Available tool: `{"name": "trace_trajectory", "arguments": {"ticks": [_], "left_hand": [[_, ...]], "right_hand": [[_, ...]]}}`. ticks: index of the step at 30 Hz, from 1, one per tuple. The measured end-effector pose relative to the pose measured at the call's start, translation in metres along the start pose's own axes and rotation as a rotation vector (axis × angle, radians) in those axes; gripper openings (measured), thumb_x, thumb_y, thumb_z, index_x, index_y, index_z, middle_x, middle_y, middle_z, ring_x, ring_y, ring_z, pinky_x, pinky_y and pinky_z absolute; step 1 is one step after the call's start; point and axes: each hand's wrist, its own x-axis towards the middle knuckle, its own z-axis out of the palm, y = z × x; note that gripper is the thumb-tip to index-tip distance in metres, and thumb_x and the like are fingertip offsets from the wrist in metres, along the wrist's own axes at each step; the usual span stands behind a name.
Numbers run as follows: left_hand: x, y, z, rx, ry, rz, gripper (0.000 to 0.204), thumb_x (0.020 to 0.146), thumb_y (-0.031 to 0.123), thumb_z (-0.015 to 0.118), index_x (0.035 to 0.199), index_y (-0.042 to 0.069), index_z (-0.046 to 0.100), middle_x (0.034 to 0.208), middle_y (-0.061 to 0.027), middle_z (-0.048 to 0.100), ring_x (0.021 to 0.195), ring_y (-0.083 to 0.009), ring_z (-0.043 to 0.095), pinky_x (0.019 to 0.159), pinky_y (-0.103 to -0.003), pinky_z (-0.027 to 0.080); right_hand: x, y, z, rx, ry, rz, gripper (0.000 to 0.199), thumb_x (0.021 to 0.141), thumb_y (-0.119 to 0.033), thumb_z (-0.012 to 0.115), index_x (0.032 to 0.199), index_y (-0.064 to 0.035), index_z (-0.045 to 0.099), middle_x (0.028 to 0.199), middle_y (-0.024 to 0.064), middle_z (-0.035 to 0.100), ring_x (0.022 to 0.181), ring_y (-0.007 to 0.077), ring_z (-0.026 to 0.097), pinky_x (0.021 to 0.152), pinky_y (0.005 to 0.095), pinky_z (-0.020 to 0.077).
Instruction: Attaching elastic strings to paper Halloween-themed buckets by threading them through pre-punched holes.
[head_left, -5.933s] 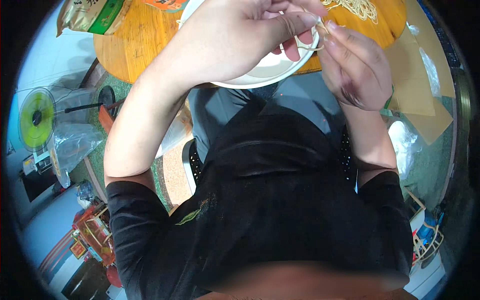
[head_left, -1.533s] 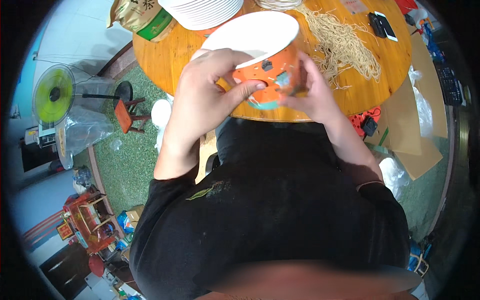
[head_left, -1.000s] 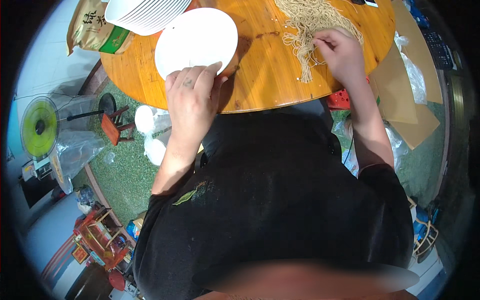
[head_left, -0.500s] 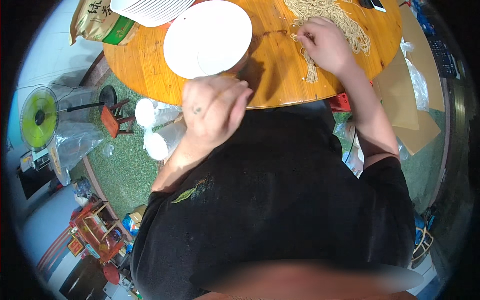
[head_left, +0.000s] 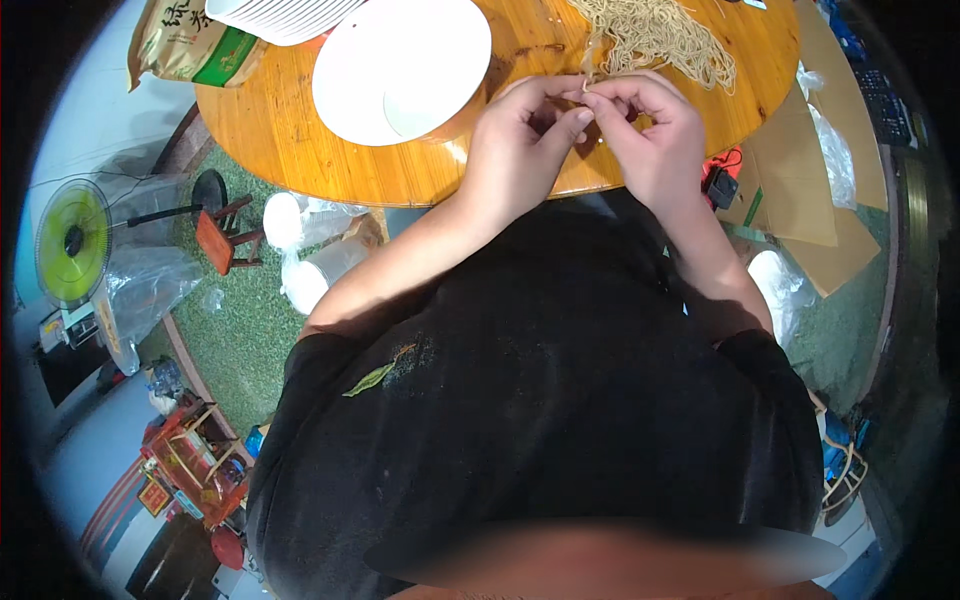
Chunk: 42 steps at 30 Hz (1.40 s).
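Note:
My left hand point(head_left: 522, 142) and my right hand point(head_left: 655, 128) meet over the near edge of the wooden table. Their thumbs and forefingers pinch together at a thin beige cord point(head_left: 590, 62), which runs up from the fingertips toward the far side. Just beyond my right hand lies a loose tangled pile of beige cords point(head_left: 665, 40). To the left of my left hand is a white bucket-like container point(head_left: 400, 60) with a wide oval rim. The exact shape of the cord end between my fingers is hidden.
Stacked white trays point(head_left: 285, 18) and a gold and green bag point(head_left: 190, 48) occupy the left of the round wooden table point(head_left: 300, 140). A standing fan point(head_left: 75, 240), a small stool point(head_left: 225, 240) and white plastic-wrapped containers point(head_left: 320, 270) stand on the floor. Flattened cardboard point(head_left: 800, 190) lies at right.
My left hand has moved right and up to join my right hand at the cord. My right hand has come slightly down off the pile. The view has shifted slightly.

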Motion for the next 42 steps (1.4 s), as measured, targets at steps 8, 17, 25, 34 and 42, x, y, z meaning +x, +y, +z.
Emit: {"name": "trace_trajectory", "arguments": {"ticks": [8, 17, 25, 34, 42], "left_hand": [[-0.001, -0.009, -0.006, 0.067, -0.098, -0.022, 0.015, 0.097, 0.002, 0.072, 0.110, -0.004, 0.070, 0.090, -0.0057, 0.074, 0.077, -0.0079, 0.067, 0.068, -0.023, 0.055], [-0.018, 0.002, -0.010, -0.080, -0.157, -0.190, 0.020, 0.098, 0.005, 0.071, 0.117, -0.002, 0.068, 0.091, -0.0028, 0.075, 0.078, -0.0046, 0.065, 0.069, -0.022, 0.053], [-0.019, 0.002, -0.019, 0.143, -0.107, -0.186, 0.013, 0.100, 0.010, 0.070, 0.104, -0.002, 0.072, 0.084, -0.0006, 0.073, 0.071, -0.0061, 0.066, 0.062, -0.020, 0.054], [-0.041, 0.025, -0.052, 0.672, -0.094, 0.203, 0.011, 0.094, 0.011, 0.073, 0.094, 0.000, 0.073, 0.081, -0.0154, 0.071, 0.071, -0.0328, 0.070, 0.063, -0.038, 0.056], [-0.051, 0.044, -0.067, 0.890, -0.180, 0.273, 0.007, 0.093, 0.008, 0.072, 0.094, 0.000, 0.072, 0.084, -0.0170, 0.070, 0.074, -0.0355, 0.070, 0.066, -0.041, 0.055]], "right_hand": [[-0.015, 0.007, -0.005, 0.566, -0.069, 0.454, 0.009, 0.096, -0.009, 0.073, 0.099, 0.0001, 0.073, 0.090, 0.0023, 0.072, 0.073, 0.0058, 0.061, 0.065, 0.0214, 0.0465], [-0.025, 0.012, 0.006, 0.907, 0.018, 0.663, 0.015, 0.095, -0.008, 0.074, 0.107, 0.0005, 0.071, 0.082, -0.0002, 0.067, 0.067, 0.0062, 0.056, 0.063, 0.0212, 0.0437], [-0.029, 0.005, 0.015, 0.791, 0.034, 0.573, 0.013, 0.095, -0.007, 0.073, 0.107, -0.0001, 0.073, 0.081, -0.0014, 0.067, 0.071, 0.0064, 0.060, 0.066, 0.0217, 0.0466], [-0.017, 0.035, 0.000, -0.583, -0.139, 0.092, 0.032, 0.086, -0.013, 0.075, 0.117, -0.0094, 0.076, 0.104, 0.0105, 0.072, 0.093, 0.0319, 0.067, 0.084, 0.0407, 0.0542], [-0.009, 0.028, 0.026, -0.244, -0.444, -0.428, 0.033, 0.089, -0.014, 0.072, 0.122, -0.0108, 0.074, 0.122, 0.0087, 0.070, 0.110, 0.0300, 0.065, 0.097, 0.0402, 0.0533]]}}
